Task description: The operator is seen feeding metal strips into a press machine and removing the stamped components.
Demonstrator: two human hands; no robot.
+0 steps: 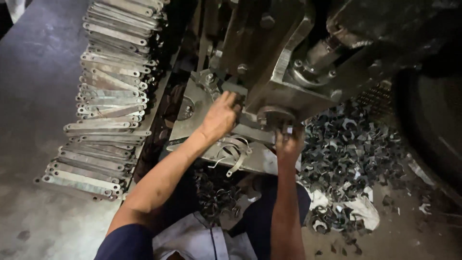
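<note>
The left hand reaches under the press, fingers curled against a flat metal piece on the press bed; whether it is actually gripped cannot be told. The right hand pinches a small metal part just below the round punch. Judged by appearance, the stamped steel is thin, stiff, light and sharp-edged, best held by its flat faces. Stacked metal strips lie left; scrap cuttings lie right.
</note>
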